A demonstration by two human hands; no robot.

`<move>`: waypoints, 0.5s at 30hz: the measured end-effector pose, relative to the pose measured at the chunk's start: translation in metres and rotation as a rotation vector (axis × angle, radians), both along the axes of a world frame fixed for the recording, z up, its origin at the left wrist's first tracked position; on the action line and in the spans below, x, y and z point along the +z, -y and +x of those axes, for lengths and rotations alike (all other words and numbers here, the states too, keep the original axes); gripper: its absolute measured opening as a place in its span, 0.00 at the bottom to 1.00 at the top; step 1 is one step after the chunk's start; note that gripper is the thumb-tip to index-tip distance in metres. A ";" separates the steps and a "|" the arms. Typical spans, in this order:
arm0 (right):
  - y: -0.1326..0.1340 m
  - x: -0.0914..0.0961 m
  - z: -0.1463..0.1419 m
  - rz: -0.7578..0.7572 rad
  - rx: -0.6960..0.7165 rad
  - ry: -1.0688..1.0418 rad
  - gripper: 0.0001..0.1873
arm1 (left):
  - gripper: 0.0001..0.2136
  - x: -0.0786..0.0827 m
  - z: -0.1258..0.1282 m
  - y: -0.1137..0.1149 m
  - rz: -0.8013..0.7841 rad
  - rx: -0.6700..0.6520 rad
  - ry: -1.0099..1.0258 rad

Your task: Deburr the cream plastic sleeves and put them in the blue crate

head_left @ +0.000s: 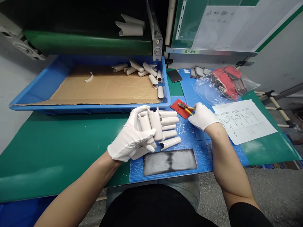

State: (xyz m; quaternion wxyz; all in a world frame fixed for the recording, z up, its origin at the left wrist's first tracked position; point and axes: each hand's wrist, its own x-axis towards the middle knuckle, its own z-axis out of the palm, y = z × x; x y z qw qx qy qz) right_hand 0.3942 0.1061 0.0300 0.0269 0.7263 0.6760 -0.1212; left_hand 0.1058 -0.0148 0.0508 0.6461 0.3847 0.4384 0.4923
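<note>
My left hand (130, 135), closed, grips curved white strips (151, 123), long axes running away from me. My right hand (203, 116), closed on yellow pliers (186, 109), lies to their right, tips pointing left toward them, over a red pad (178, 111).

The scene is viewed from one head-worn camera, set close above the bench (59, 157) and angled forward and down. The person's torso (151, 205) is caught at 6 o'clock, the left hand (131, 134) at 8 o'clock, the right hand (203, 116) at 3 o'clock, and a blue tray (90, 107) at 10 o'clock.
</note>
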 end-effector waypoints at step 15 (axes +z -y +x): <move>-0.048 -0.019 0.046 0.159 -0.418 0.186 0.32 | 0.42 0.016 0.000 0.000 -0.083 -0.070 0.124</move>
